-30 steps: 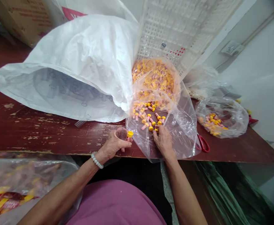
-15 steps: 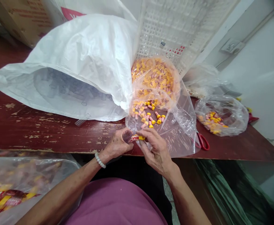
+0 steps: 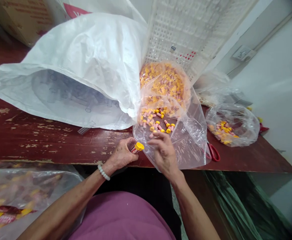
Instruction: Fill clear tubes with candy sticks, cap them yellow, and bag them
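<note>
My left hand (image 3: 122, 154) is closed around a clear plastic tube (image 3: 131, 144). In the tube's mouth sits a small red-and-white piece with a yellow cap (image 3: 140, 146), its cap facing up and right. To the right, my right hand (image 3: 164, 154) is open, its fingers apart and slightly blurred, with nothing seen in it. The fingertips are just in front of several loose yellow-capped pieces (image 3: 168, 128). These lie at the mouth of a clear bag (image 3: 170, 83) packed with more of the same.
A large white sack (image 3: 91, 43) with clear tubes inside opens toward me at left. Red-handled scissors (image 3: 214, 152) lie by the bag's right edge. Further right is a smaller clear bag (image 3: 245, 116) of pieces. A white plastic crate (image 3: 185, 30) stands behind; filled tubes in a bag (image 3: 8, 200) sit lower left.
My right hand has let go of the yellow-capped piece at the tube and moved slightly right and up, fingers spreading. My left hand keeps the tube, now with the cap turned toward me.
</note>
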Available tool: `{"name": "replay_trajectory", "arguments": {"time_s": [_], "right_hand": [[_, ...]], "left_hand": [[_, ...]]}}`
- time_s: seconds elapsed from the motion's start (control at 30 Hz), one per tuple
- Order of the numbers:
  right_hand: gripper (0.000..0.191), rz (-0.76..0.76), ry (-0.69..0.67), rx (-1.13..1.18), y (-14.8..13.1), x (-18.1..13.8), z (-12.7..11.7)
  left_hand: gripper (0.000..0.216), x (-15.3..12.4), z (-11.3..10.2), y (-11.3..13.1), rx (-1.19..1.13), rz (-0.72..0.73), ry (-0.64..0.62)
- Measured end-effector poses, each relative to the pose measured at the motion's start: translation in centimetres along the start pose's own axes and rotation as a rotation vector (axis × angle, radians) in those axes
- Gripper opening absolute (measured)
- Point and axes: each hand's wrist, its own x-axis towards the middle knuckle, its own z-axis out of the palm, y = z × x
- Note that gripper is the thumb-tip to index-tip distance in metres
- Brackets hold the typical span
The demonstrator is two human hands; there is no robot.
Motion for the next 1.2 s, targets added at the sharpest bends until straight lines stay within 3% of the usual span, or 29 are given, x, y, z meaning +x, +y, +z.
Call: {"name": "replay_trajectory", "arguments": {"time_s": [0.07, 0.13, 0.23, 0.3, 0.4, 0.47, 0.57, 0.7, 0.83, 0.97, 1.03, 1.2], "right_hand": [[0.03, 0.107, 0.087, -0.09, 2.6, 1.0, -0.2], [0.025, 0.205, 0.055, -0.234, 5.3, 1.7, 0.2], [0.02, 0.284, -0.008, -0.325, 8.0, 1.7, 1.4], [0.018, 0.32, 0.021, -0.321, 8.5, 1.4, 1.7], [0.024, 0.357, 0.08, -0.269, 6.9, 1.2, 0.9], [0.025, 0.325, 0.084, -0.108, 4.4, 1.5, -0.3], [0.022, 0.149, 0.01, 0.135, 0.0, 1.9, -1.8], [0.026, -0.01, -0.107, 0.121, -3.5, 1.8, -2.2], [0.039, -0.05, -0.188, 0.126, -3.4, 1.6, -2.2], [0.041, -0.004, 0.015, 0.118, -2.7, 1.1, -1.8], [0.043, -0.023, 0.04, 0.067, -2.6, 0.5, -1.2], [0.052, -0.066, -0.174, 0.033, -1.4, 0.0, -0.5]], "left_hand": [[0.032, 0.0, -0.2, 0.0, -0.072, -0.134, 0.013], [0.038, 0.0, -0.4, 0.2, -0.138, -0.244, 0.0], [0.04, 0.0, -0.6, 0.5, -0.234, -0.285, -0.023], [0.037, 0.0, -0.7, 0.5, -0.252, -0.282, -0.038], [0.034, 0.1, -0.6, 0.3, -0.173, -0.239, -0.047], [0.031, 0.2, -0.4, 0.1, -0.091, -0.137, -0.041], [0.027, 0.2, 0.0, 0.1, 0.022, 0.066, -0.055], [0.025, -0.2, 0.1, 0.7, 0.17, 0.174, -0.09], [0.026, -0.5, 0.1, 1.2, 0.204, 0.199, -0.109], [0.022, -0.5, 0.3, 1.1, 0.175, 0.185, -0.103], [0.023, -0.6, 0.4, 1.1, 0.154, 0.166, -0.097], [0.023, -1.0, 0.4, 1.3, 0.099, 0.12, -0.143]]}}
